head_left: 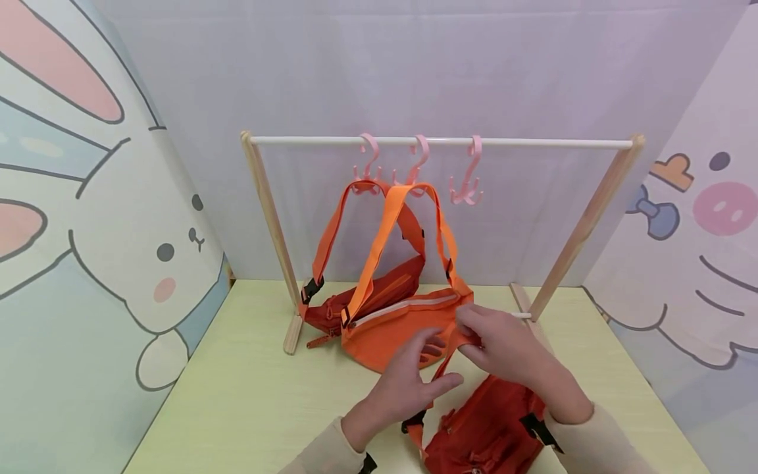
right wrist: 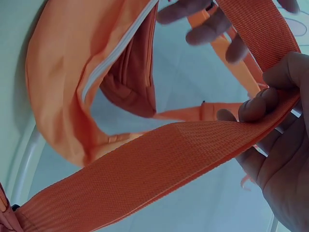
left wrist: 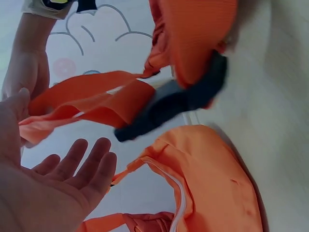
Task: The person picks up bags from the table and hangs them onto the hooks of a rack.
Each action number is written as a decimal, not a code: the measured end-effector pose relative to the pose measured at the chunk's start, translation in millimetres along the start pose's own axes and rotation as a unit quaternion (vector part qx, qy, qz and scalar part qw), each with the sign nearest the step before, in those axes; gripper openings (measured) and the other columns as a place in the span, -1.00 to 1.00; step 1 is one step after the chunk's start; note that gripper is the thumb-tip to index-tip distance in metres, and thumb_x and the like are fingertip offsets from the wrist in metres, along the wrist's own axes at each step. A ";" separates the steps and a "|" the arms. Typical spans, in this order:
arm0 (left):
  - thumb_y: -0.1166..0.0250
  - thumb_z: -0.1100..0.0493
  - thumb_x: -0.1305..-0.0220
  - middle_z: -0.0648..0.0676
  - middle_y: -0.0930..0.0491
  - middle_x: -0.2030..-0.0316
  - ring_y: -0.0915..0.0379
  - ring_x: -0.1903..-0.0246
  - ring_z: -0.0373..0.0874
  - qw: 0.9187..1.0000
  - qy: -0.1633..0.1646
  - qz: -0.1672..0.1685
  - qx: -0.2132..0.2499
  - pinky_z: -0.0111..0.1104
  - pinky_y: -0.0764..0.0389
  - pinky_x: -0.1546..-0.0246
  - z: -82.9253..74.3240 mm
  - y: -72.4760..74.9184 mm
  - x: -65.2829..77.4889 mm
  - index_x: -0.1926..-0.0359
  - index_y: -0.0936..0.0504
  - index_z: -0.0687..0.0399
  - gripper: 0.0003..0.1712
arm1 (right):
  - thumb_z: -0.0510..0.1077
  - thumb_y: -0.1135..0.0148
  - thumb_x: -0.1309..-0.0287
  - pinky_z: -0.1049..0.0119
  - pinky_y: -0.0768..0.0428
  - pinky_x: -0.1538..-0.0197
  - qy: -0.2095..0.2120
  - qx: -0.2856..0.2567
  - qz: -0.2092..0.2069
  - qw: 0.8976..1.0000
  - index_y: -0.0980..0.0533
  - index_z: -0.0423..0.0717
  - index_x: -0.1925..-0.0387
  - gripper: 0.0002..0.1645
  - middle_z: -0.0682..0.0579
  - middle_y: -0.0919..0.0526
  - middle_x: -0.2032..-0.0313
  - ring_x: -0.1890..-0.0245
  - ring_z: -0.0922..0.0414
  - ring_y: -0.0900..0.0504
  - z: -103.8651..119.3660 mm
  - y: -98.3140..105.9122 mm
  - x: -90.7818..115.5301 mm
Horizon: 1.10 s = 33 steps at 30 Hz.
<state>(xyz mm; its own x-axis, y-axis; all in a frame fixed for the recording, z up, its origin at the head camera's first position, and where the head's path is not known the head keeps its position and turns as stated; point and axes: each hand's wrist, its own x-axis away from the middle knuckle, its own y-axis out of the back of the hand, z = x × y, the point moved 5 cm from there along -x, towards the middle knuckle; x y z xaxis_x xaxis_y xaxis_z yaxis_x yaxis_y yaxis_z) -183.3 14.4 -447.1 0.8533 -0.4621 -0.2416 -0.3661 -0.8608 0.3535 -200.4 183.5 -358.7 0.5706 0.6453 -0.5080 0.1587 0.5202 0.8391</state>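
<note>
My right hand (head_left: 503, 342) grips the strap (right wrist: 159, 159) of a dark red waist bag (head_left: 485, 428), whose body sits low on the table below that hand. Beside the strap, my left hand (head_left: 408, 375) has its fingers spread, with nothing held; in the left wrist view its palm (left wrist: 53, 193) faces the strap. A black buckle (left wrist: 174, 104) hangs on this strap. Just behind the hands, an orange waist bag (head_left: 385, 336) with a white zipper hangs by its strap from the middle pink hook (head_left: 417, 164). Another red waist bag (head_left: 379, 289) hangs from the left pink hook (head_left: 368, 164).
A rack with a white rod (head_left: 533, 143) and wooden legs (head_left: 586, 224) stands at the back of the pale table (head_left: 237, 408). The right pink hook (head_left: 468, 174) carries no bag. Cartoon-printed panels (head_left: 118, 230) flank the table.
</note>
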 end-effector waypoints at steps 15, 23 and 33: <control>-0.08 0.05 -0.70 -0.04 -0.58 0.26 -0.47 0.38 -0.22 0.996 0.042 -0.023 0.076 -0.39 -0.56 0.32 -2.6 -2.7 -0.4 -0.38 -0.39 -0.02 -0.63 | -0.37 -0.37 -0.07 0.47 -0.15 0.47 -0.002 -0.015 0.012 1.000 -0.24 0.15 0.43 -0.51 0.32 -0.15 0.49 0.57 0.38 -0.04 10.9 -26.1 -10.9; -0.19 0.12 -0.64 -0.04 -0.56 0.26 -0.38 0.46 -0.18 0.997 0.054 -0.054 0.022 -0.36 -0.49 0.35 -0.3 20.2 -3.0 -0.22 -0.47 -0.06 -0.76 | -0.45 -0.38 -0.07 0.38 -0.36 0.43 -0.066 -0.086 0.036 0.993 -0.36 0.13 0.29 -0.52 0.30 -0.29 0.47 0.51 0.34 -0.27 -11.1 -27.0 -8.4; -0.23 0.15 -0.62 0.04 -0.58 0.28 -0.43 0.47 -0.18 0.996 0.014 -0.086 -0.025 -0.36 -0.51 0.39 -1.4 50.7 -13.3 -0.20 -0.53 -0.01 -0.77 | -0.58 -0.31 -0.13 0.34 -0.52 0.31 -0.071 -0.184 0.000 0.980 -0.49 0.10 0.13 -0.48 0.21 -0.53 0.26 0.36 0.23 -0.47 -40.1 -13.4 -3.0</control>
<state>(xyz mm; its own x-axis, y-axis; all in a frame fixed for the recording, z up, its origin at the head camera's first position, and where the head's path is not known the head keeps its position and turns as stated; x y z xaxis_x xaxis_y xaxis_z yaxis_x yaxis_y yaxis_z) -212.7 -22.8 -424.7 0.9123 -0.3016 -0.2772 -0.1947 -0.9147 0.3542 -236.5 197.0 -376.2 0.6813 0.5741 -0.4541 -0.1282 0.7044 0.6982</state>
